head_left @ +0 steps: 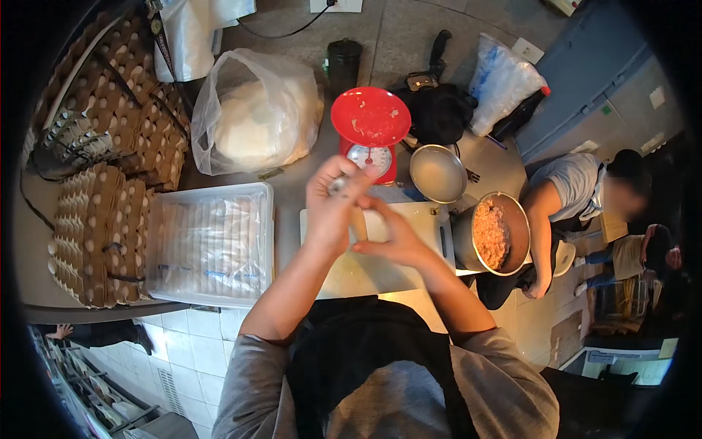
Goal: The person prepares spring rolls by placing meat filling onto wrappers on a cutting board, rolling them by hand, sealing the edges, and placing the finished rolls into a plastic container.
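Note:
My left hand [330,201] is raised over the cutting board [344,276] with its fingers curled. A small greyish spot shows at the fingers, too blurred to name. My right hand [398,238] is beside it, thumb and forefinger spread apart in a C shape. A pale, narrow piece [359,224] shows between the hands; I cannot tell whether either hand grips it. Just beyond the hands stands a red kitchen scale [371,117] with crumbs on its pan. Right of the board, a metal pot [521,234] holds an orange-pink chopped filling [490,235].
A plastic tub [269,241] of wrapped rolls and egg trays [88,234] stand left. Behind are a bag of pale rounds [256,124], a black canister [344,62] and a bowl of cloudy liquid [439,174]. Another person [570,190] is close on the right.

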### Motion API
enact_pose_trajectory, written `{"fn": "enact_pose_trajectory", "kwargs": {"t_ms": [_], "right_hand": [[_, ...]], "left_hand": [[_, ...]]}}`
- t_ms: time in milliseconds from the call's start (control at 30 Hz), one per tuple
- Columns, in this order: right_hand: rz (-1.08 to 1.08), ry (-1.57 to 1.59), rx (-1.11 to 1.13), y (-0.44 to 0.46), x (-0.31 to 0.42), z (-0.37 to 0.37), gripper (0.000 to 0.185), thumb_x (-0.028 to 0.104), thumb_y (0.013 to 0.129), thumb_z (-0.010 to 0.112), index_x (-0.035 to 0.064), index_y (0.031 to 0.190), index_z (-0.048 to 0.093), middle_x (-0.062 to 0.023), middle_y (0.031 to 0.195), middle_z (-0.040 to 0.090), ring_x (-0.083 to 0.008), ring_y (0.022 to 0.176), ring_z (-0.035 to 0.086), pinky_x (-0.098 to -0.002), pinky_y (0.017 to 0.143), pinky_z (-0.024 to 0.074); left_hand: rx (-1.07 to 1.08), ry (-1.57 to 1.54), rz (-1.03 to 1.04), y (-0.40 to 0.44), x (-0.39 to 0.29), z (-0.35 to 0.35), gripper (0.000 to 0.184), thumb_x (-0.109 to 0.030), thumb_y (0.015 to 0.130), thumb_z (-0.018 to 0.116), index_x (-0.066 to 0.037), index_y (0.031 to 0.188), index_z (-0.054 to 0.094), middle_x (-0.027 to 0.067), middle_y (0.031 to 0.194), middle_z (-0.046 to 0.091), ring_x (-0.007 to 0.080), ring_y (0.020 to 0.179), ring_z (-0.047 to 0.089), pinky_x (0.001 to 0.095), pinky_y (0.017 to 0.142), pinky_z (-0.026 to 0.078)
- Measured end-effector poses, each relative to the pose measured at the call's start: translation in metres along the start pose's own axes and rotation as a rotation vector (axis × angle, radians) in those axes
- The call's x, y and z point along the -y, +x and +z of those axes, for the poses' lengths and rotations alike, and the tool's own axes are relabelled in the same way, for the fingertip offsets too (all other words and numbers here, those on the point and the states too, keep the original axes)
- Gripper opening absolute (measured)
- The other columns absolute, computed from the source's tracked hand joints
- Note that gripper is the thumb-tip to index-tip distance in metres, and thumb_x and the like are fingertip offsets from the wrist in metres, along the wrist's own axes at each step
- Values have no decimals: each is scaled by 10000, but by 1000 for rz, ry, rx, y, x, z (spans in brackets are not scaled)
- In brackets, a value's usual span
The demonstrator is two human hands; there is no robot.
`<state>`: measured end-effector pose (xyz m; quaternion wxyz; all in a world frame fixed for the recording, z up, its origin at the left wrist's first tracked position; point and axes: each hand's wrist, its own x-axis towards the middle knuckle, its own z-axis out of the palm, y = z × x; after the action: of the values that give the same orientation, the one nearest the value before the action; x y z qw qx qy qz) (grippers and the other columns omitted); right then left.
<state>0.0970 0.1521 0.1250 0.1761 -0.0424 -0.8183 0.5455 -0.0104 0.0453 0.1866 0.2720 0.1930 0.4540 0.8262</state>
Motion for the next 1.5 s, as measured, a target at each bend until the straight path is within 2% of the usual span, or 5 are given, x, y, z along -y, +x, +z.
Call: {"fn": "enact_pose_trajectory", "kwargs": {"t_ms": [167,467,833,1033,1500], "right_hand": [[286,-153,210,-4,-45,-14,475,62,739,710,41,1183,542,-99,1060,627,-198,977,608,-327,847,480],[180,-849,677,27,77,-96,288,63,698,689,93,985,681,-101,879,667,-253,839,658,-337,740,512],[-341,-401,-268,-53,17,-22,363,143,736,732,70,1086,672,-134,1178,611,-286,920,619,-398,813,487],[-420,-783,-302,-64,22,0,454,414,792,656,158,1167,653,-104,1306,534,-311,1119,489,-494,966,346],[-313,-483,-284,-61,33,-24,306,320,822,585,151,1035,725,-155,1299,533,-368,1197,453,-494,1033,283]], "left_hand": [[-259,-347,-66,14,21,-44,175,-187,863,679,-123,791,533,-13,721,486,120,720,496,321,747,449],[453,38,-715,-32,125,-107,324,-155,796,753,-27,1058,612,57,1044,626,155,981,585,302,887,467],[342,330,-162,-35,75,-30,209,7,736,712,-67,729,517,-37,697,545,49,643,501,222,574,421],[258,478,37,-45,84,-14,195,-30,741,714,-45,714,522,3,643,546,65,614,482,245,547,413],[226,518,81,-50,80,-6,200,-52,652,734,-18,662,537,79,576,530,123,528,469,279,516,407]]}}
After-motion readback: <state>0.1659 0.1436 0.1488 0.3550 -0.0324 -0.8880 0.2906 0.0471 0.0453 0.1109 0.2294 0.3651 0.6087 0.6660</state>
